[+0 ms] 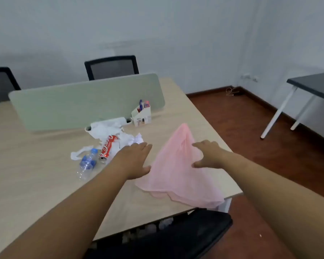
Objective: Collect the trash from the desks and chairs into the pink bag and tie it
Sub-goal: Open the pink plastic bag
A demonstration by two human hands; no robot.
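Pink bag (178, 172) on desk (36, 174) | right hand (207, 155) atop | left hand (133, 159) beside

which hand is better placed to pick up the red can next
Left, probably: the left hand lies right beside the red can, while the right hand rests on the pink bag, farther away.

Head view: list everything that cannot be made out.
All in the head view:
- Seats of the far chairs: hidden behind the divider.
- Seat of the near chair: lumps blurred through its mesh back.
- Mouth of the pink bag: folds hide it.
- Print on the pen holder: too small.
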